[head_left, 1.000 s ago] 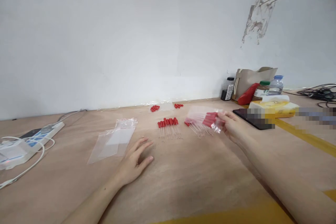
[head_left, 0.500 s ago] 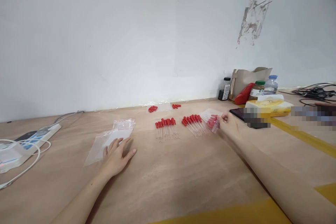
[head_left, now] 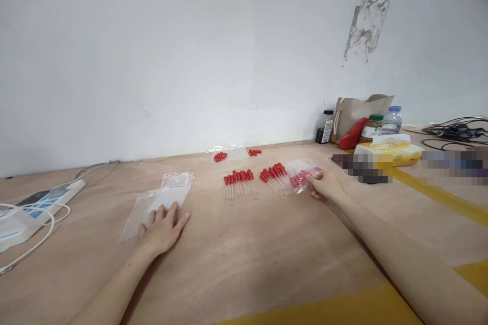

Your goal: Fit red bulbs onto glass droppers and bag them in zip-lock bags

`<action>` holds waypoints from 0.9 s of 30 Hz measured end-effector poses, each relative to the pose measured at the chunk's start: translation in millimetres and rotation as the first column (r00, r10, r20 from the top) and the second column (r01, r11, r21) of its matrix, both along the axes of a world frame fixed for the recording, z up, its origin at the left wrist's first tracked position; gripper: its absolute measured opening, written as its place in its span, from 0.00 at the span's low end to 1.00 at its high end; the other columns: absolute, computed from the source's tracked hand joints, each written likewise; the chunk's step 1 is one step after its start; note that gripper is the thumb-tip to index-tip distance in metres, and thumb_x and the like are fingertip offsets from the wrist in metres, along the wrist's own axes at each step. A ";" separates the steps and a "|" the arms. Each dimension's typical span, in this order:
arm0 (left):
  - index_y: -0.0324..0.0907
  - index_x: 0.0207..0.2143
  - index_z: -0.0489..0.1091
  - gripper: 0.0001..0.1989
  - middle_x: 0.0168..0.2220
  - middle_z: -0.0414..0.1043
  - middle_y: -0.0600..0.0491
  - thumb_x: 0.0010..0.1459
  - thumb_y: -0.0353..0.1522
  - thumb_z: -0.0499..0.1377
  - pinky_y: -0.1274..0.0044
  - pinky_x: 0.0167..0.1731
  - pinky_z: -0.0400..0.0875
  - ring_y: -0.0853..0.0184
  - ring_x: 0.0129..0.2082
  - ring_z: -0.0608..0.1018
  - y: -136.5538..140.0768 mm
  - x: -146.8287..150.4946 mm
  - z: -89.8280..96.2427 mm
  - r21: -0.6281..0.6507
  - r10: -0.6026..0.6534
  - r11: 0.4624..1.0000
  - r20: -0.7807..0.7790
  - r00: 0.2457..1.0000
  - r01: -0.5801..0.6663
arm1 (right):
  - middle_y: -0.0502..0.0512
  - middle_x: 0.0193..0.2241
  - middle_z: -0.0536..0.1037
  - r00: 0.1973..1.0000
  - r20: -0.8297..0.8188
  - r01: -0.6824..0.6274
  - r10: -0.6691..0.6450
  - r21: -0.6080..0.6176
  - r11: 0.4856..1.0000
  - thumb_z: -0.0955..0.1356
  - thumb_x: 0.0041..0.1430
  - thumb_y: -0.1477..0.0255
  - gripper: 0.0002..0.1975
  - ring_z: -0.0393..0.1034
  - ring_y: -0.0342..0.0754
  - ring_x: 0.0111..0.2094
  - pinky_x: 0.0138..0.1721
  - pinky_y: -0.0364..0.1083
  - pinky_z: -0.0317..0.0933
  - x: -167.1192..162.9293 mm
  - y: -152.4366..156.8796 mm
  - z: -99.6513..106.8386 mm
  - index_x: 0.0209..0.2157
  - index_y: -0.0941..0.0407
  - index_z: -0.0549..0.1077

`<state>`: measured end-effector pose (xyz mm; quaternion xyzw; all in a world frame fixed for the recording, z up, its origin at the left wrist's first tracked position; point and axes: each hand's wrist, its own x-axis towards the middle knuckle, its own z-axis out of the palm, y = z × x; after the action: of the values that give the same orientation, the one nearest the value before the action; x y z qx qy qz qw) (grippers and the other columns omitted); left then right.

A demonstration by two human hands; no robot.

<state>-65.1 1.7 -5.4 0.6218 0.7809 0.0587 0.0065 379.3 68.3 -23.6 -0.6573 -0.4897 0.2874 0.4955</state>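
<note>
My left hand [head_left: 164, 228] lies with its fingers spread over the lower part of some clear zip bags [head_left: 176, 186] on the left of the table. My right hand [head_left: 326, 186] pinches the near edge of a clear zip bag [head_left: 303, 175] with red-topped droppers inside. That bag lies against the right ends of a fanned row of droppers [head_left: 273, 172] with red rubber bulbs and thin clear stems. A second row of droppers [head_left: 240, 179] lies between my hands, bulbs toward the wall. Further back are loose red bulbs [head_left: 220, 157] on a clear bag and a smaller group of bulbs [head_left: 254, 152].
A white power strip [head_left: 41, 213] with cables lies at the left. At the back right stand a dark-capped bottle [head_left: 325, 127], a beige bag [head_left: 351, 111], a green-lidded jar [head_left: 371, 129] and a yellow tissue pack [head_left: 387, 153]. Yellow tape [head_left: 430, 195] crosses the table.
My right hand has moved a little left and nearer with the bag, which now lies flatter beside the droppers. My left hand has slid slightly left on the bags.
</note>
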 end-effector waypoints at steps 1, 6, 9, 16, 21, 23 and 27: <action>0.42 0.59 0.49 0.35 0.60 0.44 0.40 0.54 0.52 0.38 0.51 0.48 0.47 0.46 0.59 0.48 0.1 0.1 0.1 -0.005 -0.005 1.000 0.000 1.000 0.005 | 0.53 0.12 0.67 0.990 0.140 0.029 -0.022 -0.051 0.998 0.69 0.41 0.60 0.15 0.69 0.52 0.24 0.25 0.47 0.62 3.5 -3.2 4.6 0.16 0.55 0.62; 0.40 0.60 0.45 0.34 0.60 0.45 0.39 0.56 0.49 0.37 0.50 0.49 0.45 0.48 0.59 0.49 0.6 0.8 -1.8 -0.005 -0.047 0.999 -0.034 0.998 0.047 | 0.66 0.29 0.74 0.613 0.786 0.256 -0.077 -0.105 0.961 0.64 0.44 0.51 0.23 0.68 0.60 0.37 0.34 0.52 0.59 -0.7 -24.3 30.9 0.25 0.59 0.71; 0.38 0.60 0.43 0.33 0.60 0.45 0.40 0.57 0.47 0.37 0.49 0.50 0.42 0.50 0.59 0.48 -2.1 5.0 -2.6 0.005 -0.086 0.996 -0.051 0.995 0.086 | 0.68 0.33 0.73 0.558 0.821 0.208 -0.116 -0.003 0.978 0.61 0.51 0.58 0.19 0.67 0.59 0.38 0.36 0.51 0.57 -21.4 -28.0 40.6 0.31 0.61 0.71; 0.38 0.60 0.45 0.31 0.59 0.48 0.42 0.58 0.45 0.41 0.51 0.52 0.38 0.53 0.59 0.50 -24.5 32.4 0.9 0.005 -0.294 0.956 -0.008 0.956 0.294 | 0.61 0.35 0.75 0.655 0.754 0.006 0.051 -0.072 0.997 0.62 0.51 0.73 0.11 0.69 0.48 0.38 0.36 0.42 0.58 -67.9 19.6 41.0 0.37 0.60 0.71; 0.44 0.59 0.47 0.26 0.59 0.50 0.49 0.60 0.42 0.43 0.64 0.54 0.50 0.60 0.58 0.55 -38.7 43.3 7.5 0.042 -0.560 0.828 0.102 0.822 0.559 | 0.68 0.34 0.74 0.693 0.718 0.077 0.060 -0.157 0.985 0.65 0.47 0.74 0.14 0.70 0.53 0.36 0.32 0.44 0.60 -74.5 50.5 33.7 0.38 0.64 0.70; 0.47 0.59 0.48 0.26 0.59 0.50 0.52 0.60 0.42 0.45 0.67 0.54 0.52 0.61 0.58 0.56 -44.3 41.8 13.1 0.020 -0.632 0.771 0.147 0.761 0.636 | 0.68 0.35 0.74 0.699 0.712 0.085 0.069 -0.179 0.980 0.65 0.47 0.74 0.13 0.70 0.53 0.37 0.32 0.44 0.60 -73.6 54.9 32.6 0.37 0.64 0.70; 0.50 0.56 0.54 0.27 0.57 0.55 0.53 0.54 0.43 0.52 0.66 0.53 0.56 0.58 0.56 0.60 -59.5 35.7 32.6 -0.068 -0.646 0.738 0.215 0.732 0.671 | 0.69 0.37 0.73 0.699 0.710 0.083 0.084 -0.197 0.977 0.64 0.48 0.76 0.14 0.69 0.54 0.39 0.33 0.44 0.60 -74.7 55.1 33.0 0.39 0.64 0.68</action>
<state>-29.4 -57.8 27.3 0.8485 0.5076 0.0521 0.1404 304.6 123.3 9.4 -0.7664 -0.6097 0.0609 0.1927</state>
